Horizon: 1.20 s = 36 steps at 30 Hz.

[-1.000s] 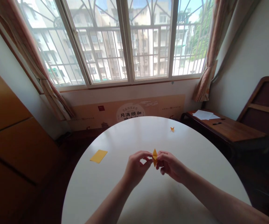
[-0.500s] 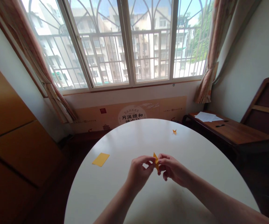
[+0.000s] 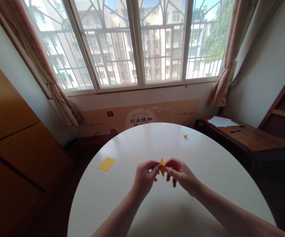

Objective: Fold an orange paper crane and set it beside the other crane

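A small folded piece of yellow paper (image 3: pixel 162 167), pointed at top and bottom, is held up above the white round table (image 3: pixel 132 144). My left hand (image 3: pixel 146 174) pinches its left side between thumb and fingers. From the right, my right hand (image 3: pixel 180 172) grips the opposite edge with thumb and forefinger, its other fingers curled loosely below. Flat on the table to the left lies a sheet of yellow paper (image 3: pixel 106 164). A small orange-yellow folded paper figure (image 3: pixel 185 137), like a bird, stands toward the far right of the tabletop.
Behind the table, a printed cardboard panel (image 3: pixel 98 123) leans under the barred window (image 3: pixel 117 59). On the right is a wooden chair or bench (image 3: pixel 261 138) bearing white papers (image 3: pixel 222 121) and a dark pen (image 3: pixel 235 131). An orange-brown cabinet (image 3: pixel 14 125) stands at the left.
Both hands have shifted slightly left with the folded paper, which is now turned more upright and shows a broader diamond shape. The camera view has tilted a little.
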Motion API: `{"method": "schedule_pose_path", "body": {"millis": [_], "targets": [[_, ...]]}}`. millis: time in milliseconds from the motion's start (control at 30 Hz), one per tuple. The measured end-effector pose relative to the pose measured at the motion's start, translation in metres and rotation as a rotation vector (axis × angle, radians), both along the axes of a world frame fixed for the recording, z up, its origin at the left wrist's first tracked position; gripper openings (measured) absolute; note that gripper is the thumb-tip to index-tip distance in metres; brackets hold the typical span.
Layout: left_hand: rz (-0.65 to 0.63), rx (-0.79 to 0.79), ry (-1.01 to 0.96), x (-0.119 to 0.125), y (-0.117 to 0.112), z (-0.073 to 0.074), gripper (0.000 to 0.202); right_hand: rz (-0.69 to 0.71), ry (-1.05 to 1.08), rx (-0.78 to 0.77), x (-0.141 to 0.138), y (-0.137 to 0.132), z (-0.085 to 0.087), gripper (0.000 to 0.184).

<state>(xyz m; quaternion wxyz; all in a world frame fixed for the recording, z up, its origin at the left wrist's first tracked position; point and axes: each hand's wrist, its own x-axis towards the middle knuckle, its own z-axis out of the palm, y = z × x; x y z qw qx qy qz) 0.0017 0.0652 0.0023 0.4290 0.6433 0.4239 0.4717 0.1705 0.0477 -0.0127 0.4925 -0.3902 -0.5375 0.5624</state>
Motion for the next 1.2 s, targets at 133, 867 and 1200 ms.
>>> {"method": "schedule_pose_path", "body": {"millis": [133,867,1200], "targets": [[0.025,-0.065,-0.069,0.002,0.001,-0.002,0.022,-0.049,-0.041,0.022,-0.001,0.002,-0.003,0.029],[-0.015,-0.047,-0.087,0.002,0.004,-0.006,0.014,-0.146,-0.111,0.18,0.0,0.003,-0.018,0.022],[0.004,-0.041,-0.053,-0.001,0.007,-0.009,0.006,-0.109,-0.208,0.168,0.0,0.002,-0.017,0.026]]}}
